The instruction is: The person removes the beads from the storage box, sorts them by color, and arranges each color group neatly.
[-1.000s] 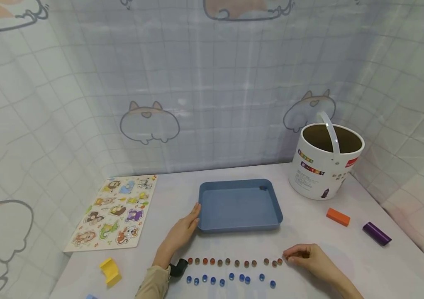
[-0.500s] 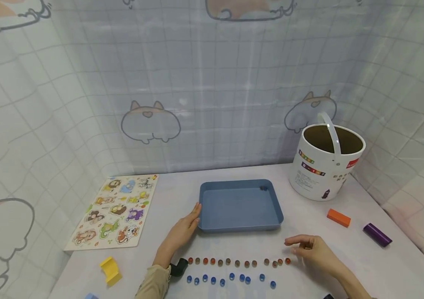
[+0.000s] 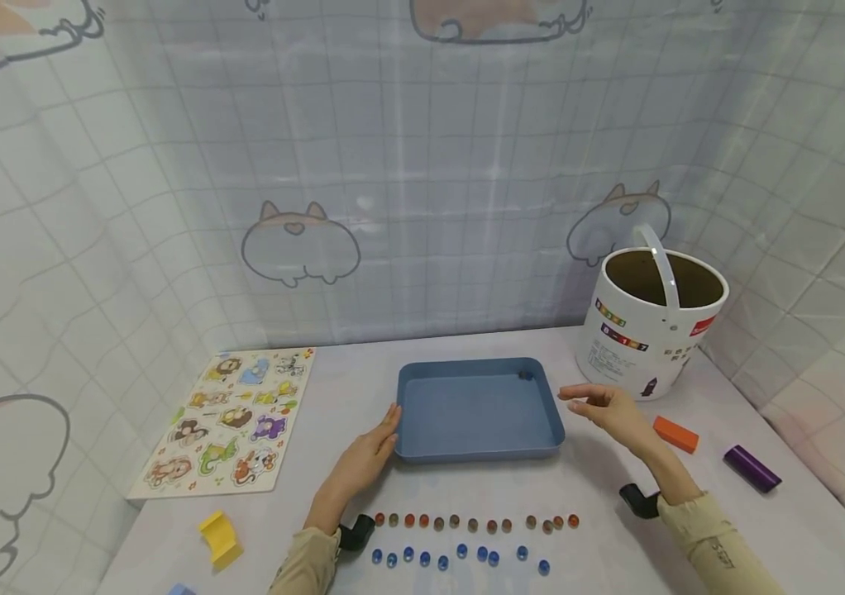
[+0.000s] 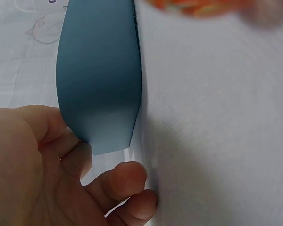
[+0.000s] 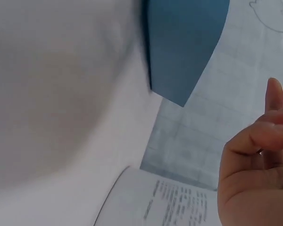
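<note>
A shallow blue tray [image 3: 478, 413] sits mid-table, with a few small dark beads [image 3: 525, 375] in its back right corner. Against the tray's left wall lies my left hand [image 3: 363, 454], its fingers extended along the side; the left wrist view shows this hand [image 4: 37, 165] right at the tray's corner. My right hand [image 3: 612, 416] is raised just beyond the tray's right edge, thumb and forefinger apart and nothing visible between them. In front of the tray run a row of reddish-brown glassy beads [image 3: 492, 525] and a looser row of blue beads [image 3: 494, 559].
A white handled bucket [image 3: 616, 355] stands at the back right. Near it lie an orange block [image 3: 675, 434] and a purple block [image 3: 752, 468]. On the left are an animal puzzle board [image 3: 225, 426] and a yellow curved block [image 3: 220, 541]. A patterned curtain [image 3: 422, 207] encloses the table.
My right hand has left a reddish bead at the right end of the brown row and moved up and away to the tray's right side. The left hand has stayed put.
</note>
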Motion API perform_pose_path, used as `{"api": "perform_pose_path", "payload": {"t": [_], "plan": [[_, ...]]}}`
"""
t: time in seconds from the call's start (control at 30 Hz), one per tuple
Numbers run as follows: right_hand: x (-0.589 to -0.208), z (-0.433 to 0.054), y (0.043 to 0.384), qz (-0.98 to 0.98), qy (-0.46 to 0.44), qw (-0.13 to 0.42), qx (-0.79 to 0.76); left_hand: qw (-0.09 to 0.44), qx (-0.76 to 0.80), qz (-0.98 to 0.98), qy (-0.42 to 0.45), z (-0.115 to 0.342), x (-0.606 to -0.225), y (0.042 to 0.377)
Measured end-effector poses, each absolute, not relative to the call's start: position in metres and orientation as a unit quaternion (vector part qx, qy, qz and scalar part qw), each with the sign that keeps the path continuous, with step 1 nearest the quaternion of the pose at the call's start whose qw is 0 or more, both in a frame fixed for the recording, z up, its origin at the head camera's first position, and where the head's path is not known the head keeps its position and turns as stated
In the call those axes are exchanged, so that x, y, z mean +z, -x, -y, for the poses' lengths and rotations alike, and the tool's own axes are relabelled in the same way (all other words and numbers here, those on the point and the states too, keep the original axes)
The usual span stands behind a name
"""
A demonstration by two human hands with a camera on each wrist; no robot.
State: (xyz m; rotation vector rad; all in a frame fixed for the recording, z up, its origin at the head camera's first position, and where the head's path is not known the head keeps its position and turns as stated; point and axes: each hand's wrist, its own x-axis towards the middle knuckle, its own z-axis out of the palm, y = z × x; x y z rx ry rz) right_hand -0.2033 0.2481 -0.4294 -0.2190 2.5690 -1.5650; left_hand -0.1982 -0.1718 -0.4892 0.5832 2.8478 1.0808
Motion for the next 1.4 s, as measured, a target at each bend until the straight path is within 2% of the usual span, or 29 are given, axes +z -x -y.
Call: {"api": "perform_pose_path", "payload": {"t": [0.2,0.5,0.9,1.13,1.4], "plan": [[-0.439,-0.231,0.244,-0.864,0.061,0.017,-0.499,0.016,0.348,-0.917,-0.192,0.172,-0.491,0.197],[-0.464,-0.21,0.29,-0.926,0.067,-0.054,-0.368,0.02,0.348,-0.918,-0.188,0.169,-0.494,0.196],[-0.466,-0.193,0.304,-0.961,0.077,-0.07,-0.256,0.007,0.348,-0.916,-0.197,0.169,-0.493,0.195],[-0.467,-0.191,0.314,-0.973,0.077,-0.052,-0.21,0.01,0.354,-0.917,-0.186,0.17,-0.491,0.196],[-0.467,-0.185,0.316,-0.984,0.12,-0.072,-0.114,0.019,0.353,-0.917,-0.185,0.171,-0.489,0.198]]}}
